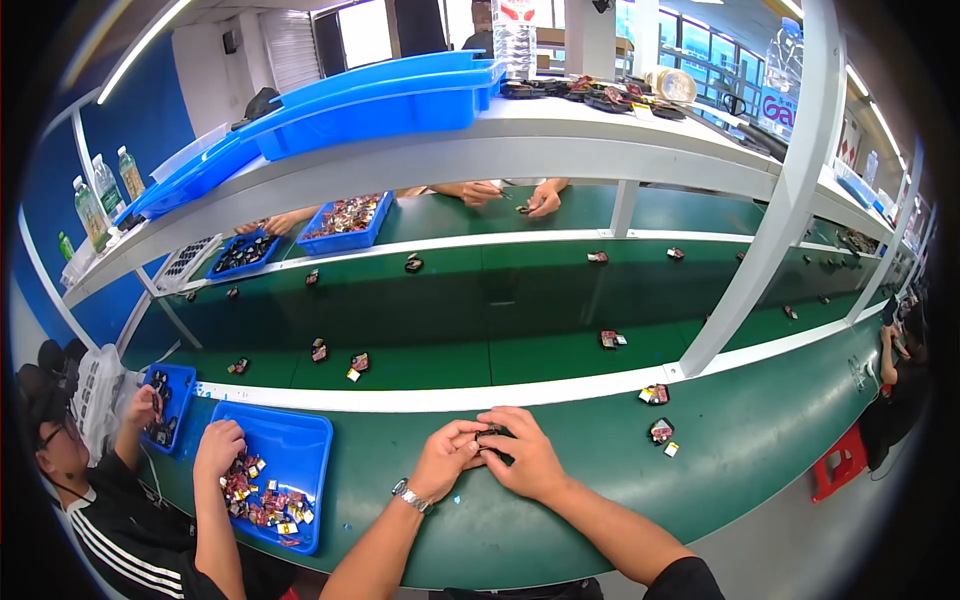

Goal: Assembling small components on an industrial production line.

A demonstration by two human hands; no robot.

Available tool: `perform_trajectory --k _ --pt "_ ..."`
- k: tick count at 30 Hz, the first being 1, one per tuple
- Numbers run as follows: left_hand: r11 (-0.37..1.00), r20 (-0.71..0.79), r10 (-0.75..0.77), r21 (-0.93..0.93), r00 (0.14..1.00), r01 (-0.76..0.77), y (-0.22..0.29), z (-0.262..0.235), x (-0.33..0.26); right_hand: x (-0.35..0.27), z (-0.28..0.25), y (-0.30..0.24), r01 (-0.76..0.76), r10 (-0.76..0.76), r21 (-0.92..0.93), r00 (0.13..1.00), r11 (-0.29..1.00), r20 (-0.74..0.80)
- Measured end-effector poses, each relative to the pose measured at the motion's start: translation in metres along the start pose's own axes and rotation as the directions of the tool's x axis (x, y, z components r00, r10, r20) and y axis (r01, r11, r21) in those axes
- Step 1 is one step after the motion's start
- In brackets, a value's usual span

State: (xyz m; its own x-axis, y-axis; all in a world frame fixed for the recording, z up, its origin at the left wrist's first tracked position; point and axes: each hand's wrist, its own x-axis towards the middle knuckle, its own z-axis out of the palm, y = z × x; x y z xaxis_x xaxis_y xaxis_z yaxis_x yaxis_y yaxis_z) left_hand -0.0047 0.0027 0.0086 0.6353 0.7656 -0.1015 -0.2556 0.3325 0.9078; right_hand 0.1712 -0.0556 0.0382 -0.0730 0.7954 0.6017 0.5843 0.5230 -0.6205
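Note:
My left hand (443, 462) and my right hand (527, 458) meet over the green worktop (600, 455). Their fingers close together around a small black part (490, 433), mostly covered by them. Left of my hands lies a blue tray (315, 440) with a pile of small red, yellow and white pieces (268, 508) in it. A co-worker's hand (219, 447) hangs at this tray's left side. On the worktop to my right sit two small black units with red-and-white pieces, a farther one (654, 394) and a nearer one (661, 430).
A green conveyor belt (480, 330) runs beyond a white rail, carrying several small units. Above it spans a white shelf (560, 128) with stacked blue trays (370, 110); its slanted post (760, 200) stands right. Another co-worker's hands (545, 198) work across. A smaller blue tray (185, 385) holds black parts.

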Motion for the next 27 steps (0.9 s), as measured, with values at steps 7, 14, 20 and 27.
perform_trajectory --k 7,14,20,27 --pt "0.999 -0.014 0.02 -0.041 1.0 -0.02 0.005 0.003 -0.002 0.003 -0.005 -0.001 0.045 -0.045 -0.089 0.999 0.995 0.002" --pt "1.0 0.008 -0.006 -0.029 1.0 0.007 0.006 0.002 -0.003 0.0 -0.005 0.001 0.013 -0.013 -0.042 1.0 0.999 0.002" --pt "0.997 0.03 -0.019 -0.078 0.999 0.021 0.006 0.001 -0.003 -0.003 0.001 0.003 -0.007 0.007 0.006 1.0 1.0 -0.02" --pt "0.993 0.018 0.073 -0.097 0.997 -0.071 -0.001 -0.003 0.003 0.001 -0.001 -0.003 -0.054 0.053 0.05 0.998 0.997 0.022"
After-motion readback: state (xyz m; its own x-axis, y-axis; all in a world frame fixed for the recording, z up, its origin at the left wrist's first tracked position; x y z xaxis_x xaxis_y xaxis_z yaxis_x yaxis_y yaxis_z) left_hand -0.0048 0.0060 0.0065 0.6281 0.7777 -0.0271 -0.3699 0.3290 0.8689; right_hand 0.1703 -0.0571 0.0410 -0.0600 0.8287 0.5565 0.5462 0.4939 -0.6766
